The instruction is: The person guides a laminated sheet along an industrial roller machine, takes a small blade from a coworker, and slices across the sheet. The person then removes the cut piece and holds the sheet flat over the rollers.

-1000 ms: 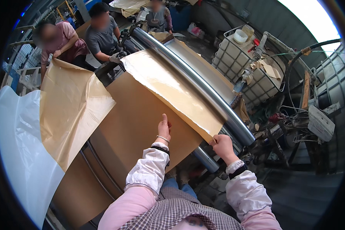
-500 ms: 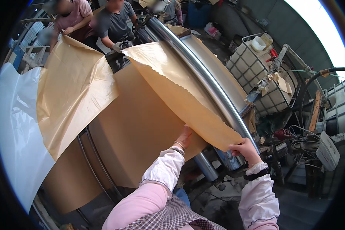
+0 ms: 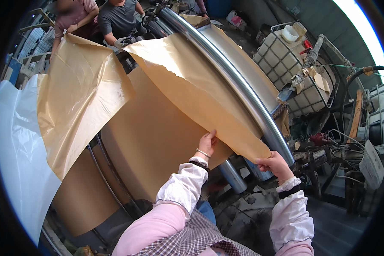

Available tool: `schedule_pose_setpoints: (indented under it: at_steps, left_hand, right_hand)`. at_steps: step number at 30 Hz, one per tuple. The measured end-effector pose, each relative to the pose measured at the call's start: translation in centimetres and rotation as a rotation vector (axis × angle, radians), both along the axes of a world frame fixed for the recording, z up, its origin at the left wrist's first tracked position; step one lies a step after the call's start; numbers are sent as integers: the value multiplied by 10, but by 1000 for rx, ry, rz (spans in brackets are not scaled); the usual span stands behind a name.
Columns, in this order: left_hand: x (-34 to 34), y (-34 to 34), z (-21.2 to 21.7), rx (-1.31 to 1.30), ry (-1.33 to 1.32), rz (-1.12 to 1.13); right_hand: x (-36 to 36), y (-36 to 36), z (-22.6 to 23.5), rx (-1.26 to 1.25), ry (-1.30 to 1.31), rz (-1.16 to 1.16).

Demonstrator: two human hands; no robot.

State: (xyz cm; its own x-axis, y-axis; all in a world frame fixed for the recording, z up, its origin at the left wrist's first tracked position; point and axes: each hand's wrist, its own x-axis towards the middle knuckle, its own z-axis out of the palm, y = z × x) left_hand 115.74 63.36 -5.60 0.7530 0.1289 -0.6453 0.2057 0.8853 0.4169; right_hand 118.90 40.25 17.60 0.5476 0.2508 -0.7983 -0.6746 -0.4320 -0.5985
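A wide sheet of brown paper (image 3: pixel 192 96) comes down from a long shiny metal roller (image 3: pixel 226 70), its torn edge hanging free. My right hand (image 3: pixel 275 164) pinches the sheet's near corner beside the roller's end. Farther left along the same edge, my left hand (image 3: pixel 208 142) has its fingers closed on the paper's rim. Beneath lies another broad brown web of paper (image 3: pixel 153 128). At the far end, a co-worker's gloved hand (image 3: pixel 124 41) is by the sheet's other corner.
Glossy brown paper (image 3: pixel 83 94) and a white sheet (image 3: pixel 23 128) drape at the left. Two people stand at the far side, one in a grey shirt (image 3: pixel 120 19). A caged white tank (image 3: pixel 281 59) stands at the right. Lower metal rollers (image 3: pixel 232 176) show below the paper.
My left hand has come up to the paper's edge and closed on it. My right hand keeps its hold on the corner. The whole view has shifted slightly.
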Motion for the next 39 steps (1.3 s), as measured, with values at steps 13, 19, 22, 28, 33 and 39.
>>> schedule_pose_setpoints:
  at_steps: [13,19,22,28,33,39]
  left_hand:
    - [-85,58,77,631,161,159]
    - [-103,75,98,811,194,-43]
    - [-107,78,109,1019,232,-141]
    - [-112,78,97,1328,225,-99]
    - [-114,81,79,1431,277,-118]
    - [-106,81,90,1027,225,-96]
  right_hand:
    - [-24,22,-34,29,168,8]
    - [-71,26,-83,-24,192,-169]
    - [-85,34,-96,-273,-117,-159]
    - [-74,29,-92,-418,-314,-234]
    - [-53,31,-83,-641,-555,-17]
    - [-17,68,-71,-639,-1062,374]
